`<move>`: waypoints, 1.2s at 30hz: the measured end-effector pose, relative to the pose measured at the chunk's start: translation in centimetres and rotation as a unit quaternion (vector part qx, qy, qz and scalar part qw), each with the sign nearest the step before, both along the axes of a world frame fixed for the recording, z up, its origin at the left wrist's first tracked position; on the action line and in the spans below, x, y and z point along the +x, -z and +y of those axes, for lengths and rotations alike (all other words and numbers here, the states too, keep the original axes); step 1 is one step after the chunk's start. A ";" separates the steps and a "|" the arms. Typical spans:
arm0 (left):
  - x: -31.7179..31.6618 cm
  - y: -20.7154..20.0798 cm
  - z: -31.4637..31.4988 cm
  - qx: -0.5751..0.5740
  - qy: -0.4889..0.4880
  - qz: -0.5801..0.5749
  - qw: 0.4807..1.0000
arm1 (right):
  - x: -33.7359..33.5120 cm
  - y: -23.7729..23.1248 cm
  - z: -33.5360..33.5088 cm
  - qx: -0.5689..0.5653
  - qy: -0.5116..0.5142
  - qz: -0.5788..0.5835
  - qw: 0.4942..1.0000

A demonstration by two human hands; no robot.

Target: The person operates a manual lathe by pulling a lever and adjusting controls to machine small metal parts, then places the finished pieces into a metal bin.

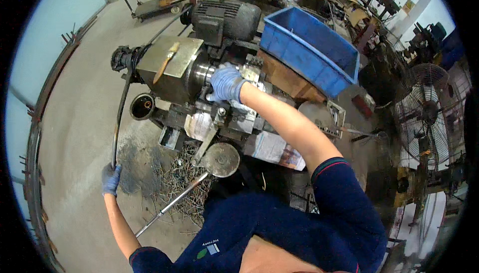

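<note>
Left of the headstock [174,87], the left hand [111,179] clamps a dark bar [121,113]; at the headstock's right, the right hand [226,84] curls, gripping what I can't tell.

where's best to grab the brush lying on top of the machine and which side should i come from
Best take the brush around the middle of its wooden handle, coming from above and the near side. It lies with the slim handle angled toward the picture's lower left and the pale bristles pointing away, so the handle should be easier to reach.
</note>
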State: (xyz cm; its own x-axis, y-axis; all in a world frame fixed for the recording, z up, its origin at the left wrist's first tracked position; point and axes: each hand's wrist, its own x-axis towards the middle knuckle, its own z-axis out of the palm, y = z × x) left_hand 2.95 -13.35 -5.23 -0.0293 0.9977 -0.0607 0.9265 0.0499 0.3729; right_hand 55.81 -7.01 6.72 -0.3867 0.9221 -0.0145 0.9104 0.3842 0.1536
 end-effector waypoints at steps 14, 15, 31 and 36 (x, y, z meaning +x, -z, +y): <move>0.6 1.3 0.0 0.060 -0.047 0.111 0.991 | -1.4 -0.7 3.0 -0.059 0.176 0.270 0.945; 1.4 0.5 0.1 0.066 -0.044 0.108 0.991 | -1.2 -0.9 3.4 -0.074 0.163 0.252 0.951; -8.5 -0.1 11.6 0.154 -0.025 0.345 0.926 | 0.4 -0.1 4.7 -0.074 0.138 0.330 0.931; -10.4 2.2 12.7 0.116 -0.063 0.063 0.989 | 0.2 -2.8 0.0 0.044 0.058 0.379 0.923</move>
State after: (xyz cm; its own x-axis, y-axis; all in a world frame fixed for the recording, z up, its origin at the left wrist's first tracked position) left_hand -7.43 -0.61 -7.43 -0.1469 0.9722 0.1821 0.9581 0.0941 0.2706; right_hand 55.96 -7.02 9.51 -0.1533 0.9430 0.2955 0.8033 0.2931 -0.5185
